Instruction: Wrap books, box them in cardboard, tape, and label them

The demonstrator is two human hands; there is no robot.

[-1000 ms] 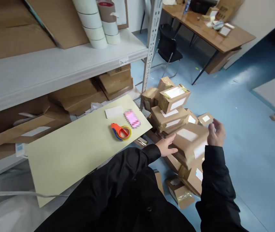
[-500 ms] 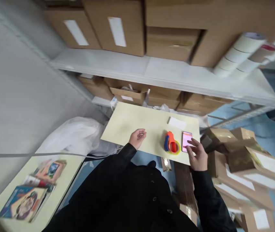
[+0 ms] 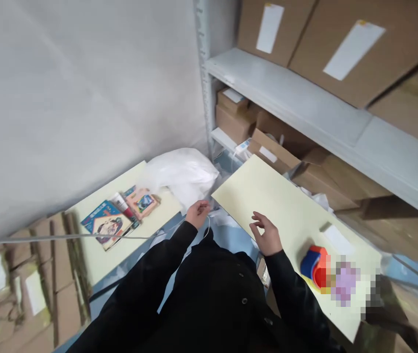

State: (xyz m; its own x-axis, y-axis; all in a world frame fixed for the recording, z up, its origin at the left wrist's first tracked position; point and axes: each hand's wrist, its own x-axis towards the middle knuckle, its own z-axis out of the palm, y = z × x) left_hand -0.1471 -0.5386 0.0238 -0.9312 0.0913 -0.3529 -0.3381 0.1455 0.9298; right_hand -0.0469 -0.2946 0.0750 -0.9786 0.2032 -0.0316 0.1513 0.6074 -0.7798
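My left hand (image 3: 198, 214) hovers in the gap between two pale yellow tables, its fingers loosely bent with nothing seen in them. Over the near edge of the right table (image 3: 263, 189) is my right hand (image 3: 267, 236), empty, with thumb and fingers apart. To its right lies an orange and blue tape dispenser (image 3: 313, 264) with a yellowish roll. Beside that is a phone (image 3: 346, 282), blurred by pixels, and a flat white block (image 3: 337, 239). On the left table (image 3: 168, 211) rest an illustrated book (image 3: 108, 223), a white and red tube (image 3: 121, 203) and a small picture box (image 3: 143, 203).
A white plastic bag (image 3: 183, 171) bulges between the tables. Flattened cardboard (image 3: 39, 284) stands at lower left. A grey cable (image 3: 65, 237) crosses the left side. Metal shelving (image 3: 304, 93) with cardboard boxes (image 3: 344, 44) rises behind the right table. More boxes (image 3: 410, 304) are at lower right.
The view has swung left, from the stacked boxes to the left table. My right hand has left the boxes, passed by the phone, and come nearer my left hand.
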